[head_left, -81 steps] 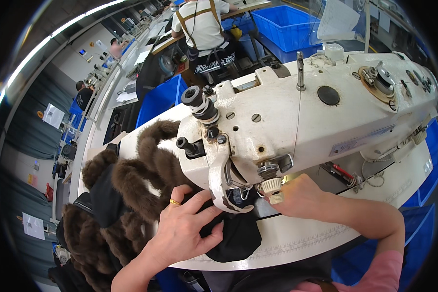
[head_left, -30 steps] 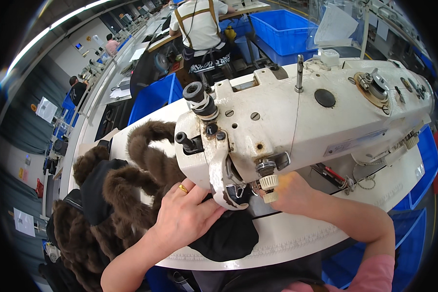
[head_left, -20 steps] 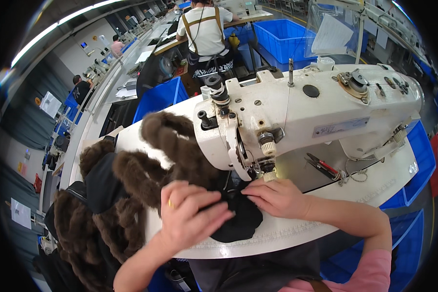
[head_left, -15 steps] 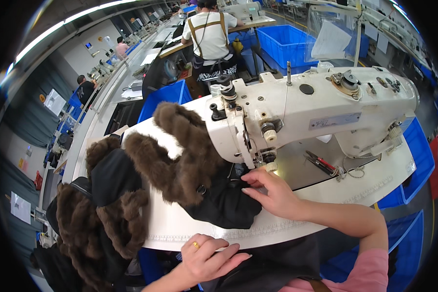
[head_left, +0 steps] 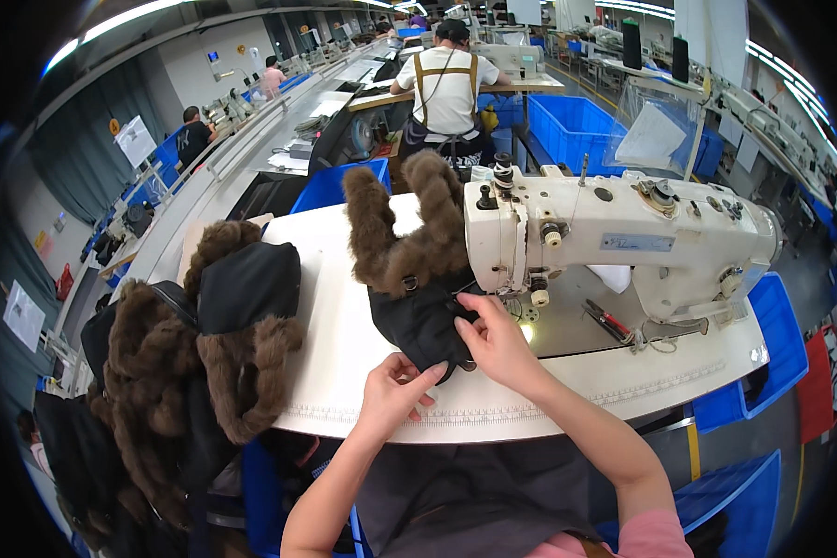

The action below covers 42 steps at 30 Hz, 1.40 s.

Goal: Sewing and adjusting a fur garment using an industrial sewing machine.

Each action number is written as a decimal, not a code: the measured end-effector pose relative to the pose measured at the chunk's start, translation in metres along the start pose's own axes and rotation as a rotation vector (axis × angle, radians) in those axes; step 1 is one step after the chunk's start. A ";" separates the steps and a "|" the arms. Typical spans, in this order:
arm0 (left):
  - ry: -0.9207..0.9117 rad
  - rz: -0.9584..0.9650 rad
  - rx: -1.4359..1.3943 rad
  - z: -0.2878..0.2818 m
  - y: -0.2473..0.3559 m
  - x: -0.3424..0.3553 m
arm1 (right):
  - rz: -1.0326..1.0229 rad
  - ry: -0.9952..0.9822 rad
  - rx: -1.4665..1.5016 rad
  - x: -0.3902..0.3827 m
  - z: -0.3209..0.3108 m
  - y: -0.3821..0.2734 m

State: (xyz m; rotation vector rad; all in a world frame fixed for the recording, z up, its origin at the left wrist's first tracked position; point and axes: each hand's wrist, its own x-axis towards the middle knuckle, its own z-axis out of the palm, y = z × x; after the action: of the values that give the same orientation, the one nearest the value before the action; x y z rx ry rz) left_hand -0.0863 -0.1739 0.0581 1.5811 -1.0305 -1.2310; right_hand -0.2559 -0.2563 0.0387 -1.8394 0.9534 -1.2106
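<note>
A black fabric bag [head_left: 418,325] with brown fur handles [head_left: 418,237] lies on the white sewing table, left of the sewing machine's needle end. A small dark ring shows where fur meets fabric. My right hand [head_left: 498,339] pinches the bag's right side, close beside the white sewing machine [head_left: 623,232]. At the bag's lower edge is my left hand [head_left: 395,395], its thumb against the fabric and the other fingers curled. The machine head hides part of the right fur handle.
More black bags with fur handles [head_left: 251,353] are heaped at the table's left. A red-handled cutting tool [head_left: 607,319] and loose cord lie right of the needle. Blue bins [head_left: 781,335] stand around the table. Someone in a white shirt [head_left: 446,88] sits ahead at another machine.
My left hand has risen from the table's front edge to the bag's lower edge. The bag has shifted out from the needle area toward me, the right hand still on it. The view has tilted up.
</note>
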 end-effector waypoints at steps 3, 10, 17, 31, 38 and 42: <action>-0.004 0.088 0.011 0.004 -0.005 0.001 | 0.057 -0.050 -0.028 0.010 0.001 0.005; 0.291 0.409 0.228 0.012 -0.029 0.009 | 0.210 -0.150 0.033 0.001 -0.012 0.007; 0.450 0.553 0.448 0.006 -0.031 0.015 | 0.278 -0.296 0.261 -0.002 -0.022 0.018; 0.447 0.664 0.582 0.005 -0.029 0.021 | -0.239 0.189 -0.531 -0.016 0.001 0.010; 0.394 0.540 0.048 0.018 -0.037 0.024 | -0.082 0.147 -0.158 -0.014 -0.009 0.014; 0.213 0.420 -0.145 0.027 -0.028 0.024 | -0.012 -0.160 -0.186 -0.016 -0.026 0.010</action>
State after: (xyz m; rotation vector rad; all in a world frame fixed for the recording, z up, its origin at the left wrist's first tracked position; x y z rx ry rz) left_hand -0.1059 -0.1926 0.0214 1.2707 -1.0427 -0.8130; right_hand -0.2863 -0.2516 0.0315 -2.0557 0.9938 -0.9920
